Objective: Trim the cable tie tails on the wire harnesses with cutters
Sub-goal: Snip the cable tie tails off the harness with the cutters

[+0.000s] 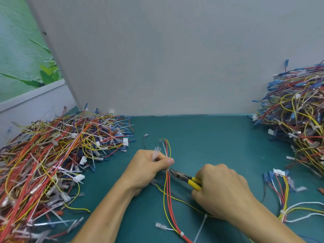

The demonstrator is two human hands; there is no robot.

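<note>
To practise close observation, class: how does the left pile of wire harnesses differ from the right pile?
The left pile bristles with long white cable tie tails; on the right pile few long tails show. The left pile spreads low and wide; the right pile heaps higher. Both are tangles of red, yellow and blue wires on the green mat.
</note>
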